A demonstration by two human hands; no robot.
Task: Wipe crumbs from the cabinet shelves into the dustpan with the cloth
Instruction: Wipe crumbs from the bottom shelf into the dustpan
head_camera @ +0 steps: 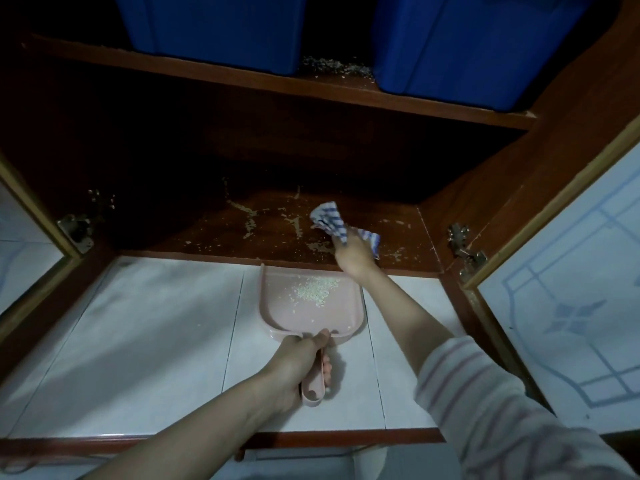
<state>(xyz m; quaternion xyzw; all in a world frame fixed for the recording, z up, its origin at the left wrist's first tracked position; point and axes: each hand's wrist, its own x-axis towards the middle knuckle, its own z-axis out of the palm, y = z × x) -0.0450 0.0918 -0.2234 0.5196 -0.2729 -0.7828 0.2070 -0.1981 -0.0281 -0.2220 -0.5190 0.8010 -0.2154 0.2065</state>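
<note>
**Cloth on the lower shelf, dustpan at its edge**

Centre right of the frame, the right hand (353,258) clutches the striped cloth (332,221) against the lower shelf (207,233), fingers hidden under the fabric; crumbs (249,223) streak the wood left of it, and the shelf's back is lost in darkness. Lower centre, the left hand (298,358) is wrapped round the handle of the pink dustpan (277,306); the pan lies on the white worktop (138,341), mouth to the shelf edge, crumbs inside. The blue bins (214,29) are cut off at the top.
</note>
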